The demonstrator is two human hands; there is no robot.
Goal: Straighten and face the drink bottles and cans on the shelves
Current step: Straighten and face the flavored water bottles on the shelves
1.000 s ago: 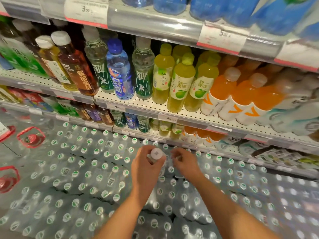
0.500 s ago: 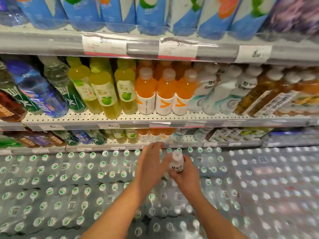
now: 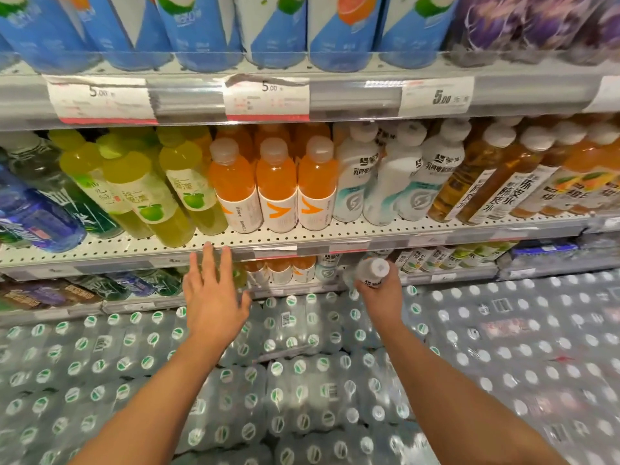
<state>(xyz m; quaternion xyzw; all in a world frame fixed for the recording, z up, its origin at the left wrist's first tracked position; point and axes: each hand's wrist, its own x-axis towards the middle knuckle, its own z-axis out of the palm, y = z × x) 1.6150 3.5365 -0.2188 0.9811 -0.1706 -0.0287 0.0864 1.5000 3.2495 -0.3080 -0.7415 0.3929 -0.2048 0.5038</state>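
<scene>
My right hand grips a small white bottle with a white cap, held upright in front of the lower shelf. My left hand is flat with fingers spread, its fingertips near the front edge of the middle shelf. On that shelf stand yellow-green apple drink bottles, three orange bottles, white bottles like the one I hold, and amber tea bottles. Some white bottles lean against each other.
Shrink-wrapped packs of water bottles fill the floor below the shelves. The top shelf holds blue cartons and purple packs. Price tags run along the upper rail. Green and blue bottles lean at far left.
The view has shifted right and closer to the shelves. My hands have separated: the right lifted the white bottle up and right, the left let go and reached toward the middle shelf's edge.
</scene>
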